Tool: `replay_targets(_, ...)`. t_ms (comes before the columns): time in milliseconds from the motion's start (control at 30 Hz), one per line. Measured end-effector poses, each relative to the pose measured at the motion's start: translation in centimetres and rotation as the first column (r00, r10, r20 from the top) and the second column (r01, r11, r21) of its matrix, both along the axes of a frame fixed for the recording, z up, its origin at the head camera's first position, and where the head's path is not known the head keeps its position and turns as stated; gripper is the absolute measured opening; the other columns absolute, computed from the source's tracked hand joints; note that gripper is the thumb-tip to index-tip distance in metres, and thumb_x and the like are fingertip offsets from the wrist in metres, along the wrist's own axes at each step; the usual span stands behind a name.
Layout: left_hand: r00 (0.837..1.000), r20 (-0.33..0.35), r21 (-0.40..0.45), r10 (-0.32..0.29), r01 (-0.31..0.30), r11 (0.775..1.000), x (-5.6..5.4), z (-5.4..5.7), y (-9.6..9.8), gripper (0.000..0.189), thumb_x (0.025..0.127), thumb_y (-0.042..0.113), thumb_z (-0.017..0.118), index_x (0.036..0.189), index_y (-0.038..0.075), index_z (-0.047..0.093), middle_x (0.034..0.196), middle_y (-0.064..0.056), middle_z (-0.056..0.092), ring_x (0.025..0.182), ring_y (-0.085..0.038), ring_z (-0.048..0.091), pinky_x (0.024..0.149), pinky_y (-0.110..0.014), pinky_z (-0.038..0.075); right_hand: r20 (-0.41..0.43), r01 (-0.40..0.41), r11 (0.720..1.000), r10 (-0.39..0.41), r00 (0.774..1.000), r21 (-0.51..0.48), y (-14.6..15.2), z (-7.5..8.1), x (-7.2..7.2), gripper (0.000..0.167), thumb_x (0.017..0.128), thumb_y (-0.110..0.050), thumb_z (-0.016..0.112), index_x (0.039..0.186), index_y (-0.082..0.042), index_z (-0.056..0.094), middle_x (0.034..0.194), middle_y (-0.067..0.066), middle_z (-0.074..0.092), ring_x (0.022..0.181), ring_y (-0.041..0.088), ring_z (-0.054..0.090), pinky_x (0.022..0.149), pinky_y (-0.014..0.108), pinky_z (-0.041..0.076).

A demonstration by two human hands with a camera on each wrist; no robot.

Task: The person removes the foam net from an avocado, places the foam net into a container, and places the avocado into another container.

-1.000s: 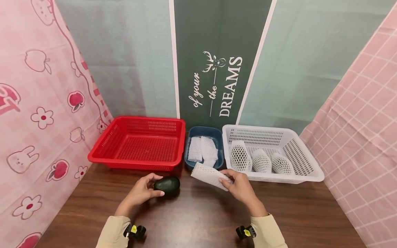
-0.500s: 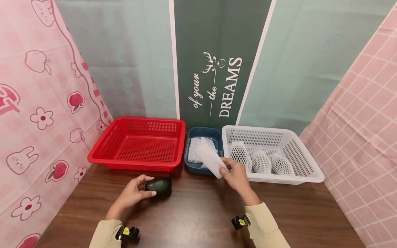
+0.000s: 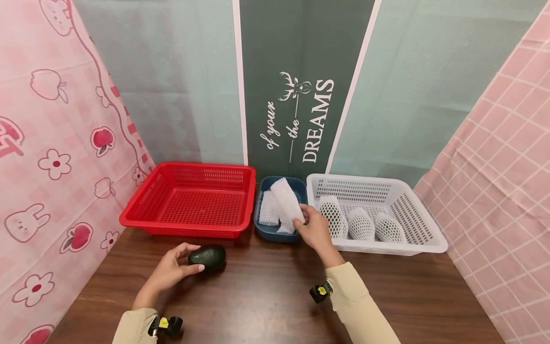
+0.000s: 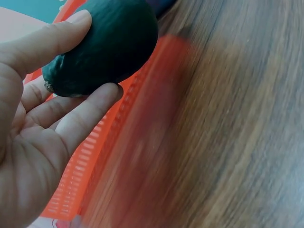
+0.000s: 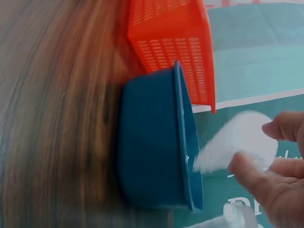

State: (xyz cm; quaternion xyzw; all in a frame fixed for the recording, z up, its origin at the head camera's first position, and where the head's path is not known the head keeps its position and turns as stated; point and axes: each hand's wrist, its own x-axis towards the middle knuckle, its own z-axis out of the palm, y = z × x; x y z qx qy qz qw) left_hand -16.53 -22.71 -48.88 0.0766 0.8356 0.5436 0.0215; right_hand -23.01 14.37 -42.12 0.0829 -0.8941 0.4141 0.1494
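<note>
I've got a brown wood-grain table below me, green cloth behind, pink cloths either side. Red basket on the left, its perforated floor showing; blue bin in the middle, white mesh sleeves inside; white basket on the right, three net-wrapped pieces in it. My left hand pinches the dark green fruit just before the red basket; my right hand pinches another mesh sleeve over the blue bin.
</note>
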Motion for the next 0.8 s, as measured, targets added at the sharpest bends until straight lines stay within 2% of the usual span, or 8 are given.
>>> replay_targets(67,1.000,0.000,-0.002,0.005,-0.005,1.000,0.2,0.0,-0.2,0.049,0.071,0.016,0.082,0.113,0.004,0.060,0.107,-0.014,0.060,0.091,-0.024,0.062,0.072,-0.028,0.050,0.044,-0.023,1.000,0.023,0.999,0.006,-0.4,0.2,0.0,0.048,0.081,-0.010,0.069,0.124,0.005,0.054,0.107,0.022,0.062,0.089,0.029,0.064,0.070,0.040,0.052)
replay_targets(167,1.000,0.009,0.010,0.014,-0.014,1.000,0.3,0.1,-0.2,0.049,0.070,0.014,0.082,0.112,0.004,0.060,0.105,-0.013,0.061,0.089,-0.023,0.062,0.071,-0.028,0.050,0.085,-0.050,0.999,0.048,0.995,0.020,-0.7,0.5,0.2,0.049,0.081,-0.012,0.070,0.125,0.003,0.053,0.110,0.023,0.060,0.093,0.030,0.062,0.073,0.042,0.051)
replay_targets(467,1.000,0.006,0.012,0.023,-0.023,1.000,0.4,0.3,-0.4,0.048,0.070,0.014,0.082,0.112,0.003,0.060,0.103,-0.013,0.062,0.087,-0.021,0.063,0.070,-0.027,0.050,0.080,-0.093,0.995,0.090,0.993,0.042,-0.8,0.1,0.3,0.044,0.080,-0.010,0.070,0.120,0.003,0.056,0.102,0.020,0.062,0.084,0.026,0.064,0.070,0.041,0.051)
replay_targets(600,1.000,0.011,0.012,0.019,-0.019,1.000,0.6,0.6,-0.2,0.048,0.070,0.014,0.082,0.111,0.004,0.060,0.104,-0.013,0.062,0.088,-0.021,0.063,0.071,-0.027,0.050,0.095,-0.114,0.992,0.109,0.990,0.049,-0.7,0.1,0.4,0.045,0.080,-0.010,0.070,0.121,0.003,0.055,0.103,0.020,0.062,0.085,0.026,0.063,0.071,0.041,0.050)
replay_targets(700,1.000,-0.001,0.003,0.003,-0.003,1.000,0.7,1.0,0.1,0.049,0.069,0.015,0.082,0.111,0.004,0.060,0.104,-0.013,0.061,0.089,-0.021,0.063,0.072,-0.027,0.050,0.117,-0.164,0.981,0.152,0.981,0.101,-0.8,0.6,0.6,0.050,0.081,-0.012,0.070,0.125,0.002,0.053,0.110,0.022,0.060,0.091,0.030,0.062,0.075,0.044,0.049)
replay_targets(800,1.000,-0.025,-0.001,-0.006,0.006,1.000,0.9,1.5,0.4,0.049,0.069,0.015,0.083,0.111,0.004,0.060,0.104,-0.012,0.061,0.088,-0.021,0.062,0.072,-0.028,0.050,0.122,-0.228,0.954,0.207,0.971,0.196,-0.8,1.4,0.7,0.055,0.080,-0.015,0.071,0.129,0.002,0.050,0.118,0.023,0.056,0.103,0.034,0.057,0.084,0.047,0.046)
